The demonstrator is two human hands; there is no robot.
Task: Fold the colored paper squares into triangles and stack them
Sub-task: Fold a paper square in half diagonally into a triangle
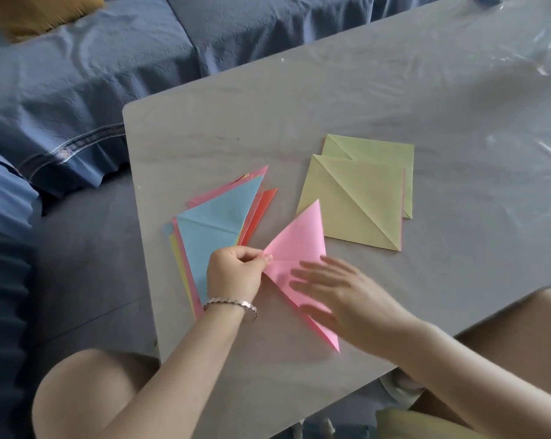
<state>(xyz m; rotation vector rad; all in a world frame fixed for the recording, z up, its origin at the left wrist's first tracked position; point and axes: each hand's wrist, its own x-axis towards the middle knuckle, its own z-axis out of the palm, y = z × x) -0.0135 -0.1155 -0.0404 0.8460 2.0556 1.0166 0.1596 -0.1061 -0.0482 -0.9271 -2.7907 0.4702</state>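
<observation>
A pink paper triangle (296, 245) lies on the grey table (394, 106), folded along a crease. My left hand (234, 272) pinches its left corner between thumb and fingers. My right hand (340, 293) lies flat on the paper's lower half with straight fingers, slightly blurred. Left of it sits a fanned stack of folded triangles (217, 223), blue on top with pink, yellow and orange-red edges showing. To the upper right lies a pile of light green squares (359, 198) with diagonal creases.
The table is covered with clear plastic film (521, 58) that wrinkles at the far right. A blue-covered sofa (93, 74) runs behind and to the left. My knees (87, 394) flank the table's near edge.
</observation>
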